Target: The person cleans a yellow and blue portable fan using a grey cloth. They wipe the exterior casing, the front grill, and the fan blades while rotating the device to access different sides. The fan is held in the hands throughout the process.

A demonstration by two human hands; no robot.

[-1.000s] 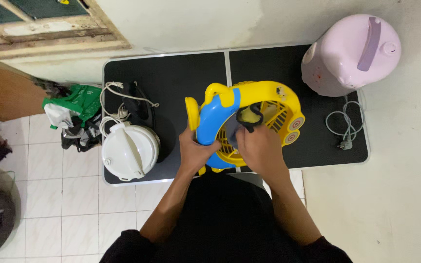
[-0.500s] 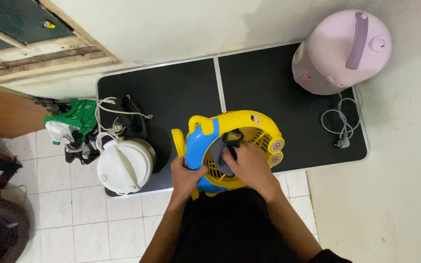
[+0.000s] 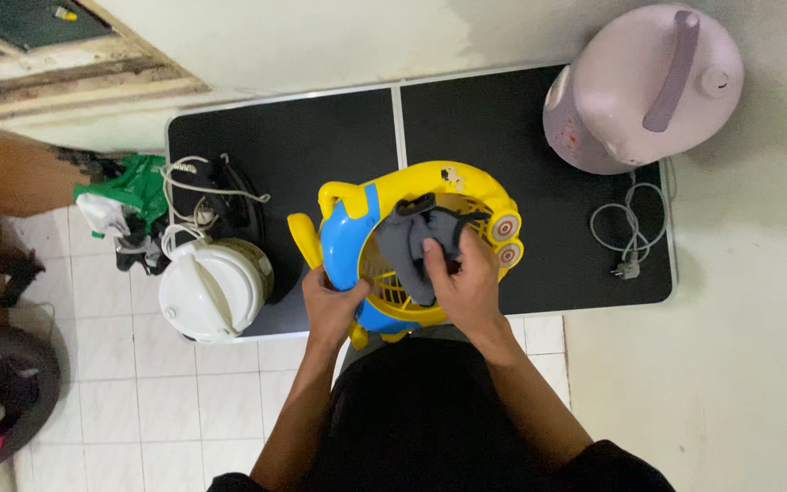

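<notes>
Black folding bench (image 3: 321, 137) with a silver rim, set against a pale wall, seen from above. Yellow and blue toy-shaped fan (image 3: 393, 246) sits at the bench's near edge, centre, its grille facing up and toward the person. Two round red-and-white discs on its right side; a small torn sticker patch on the yellow top rim, too small to make out.

Left hand (image 3: 332, 301) is closed around the fan's blue lower left side, fingers curled over the edge, steadying it. Right hand (image 3: 460, 273) is pinched on a dark grey cloth (image 3: 412, 241), pressing it onto the yellow grille; the cloth drapes across the grille's middle and upper part.

Containers: white round lidded cooker pot (image 3: 211, 290) at the bench's near left corner, lid shut, contents hidden. Pink round lidded appliance (image 3: 639, 87) with a purple handle at the far right corner, lid shut too. Its grey cord and plug (image 3: 626, 237) lie coiled on the bench just below it, well apart from the fan.

Behind the white pot: a black iron (image 3: 234, 205) with a tangled white cable. Off the bench's left edge, a green and white plastic bag (image 3: 120, 196) over white floor tiles.
</notes>
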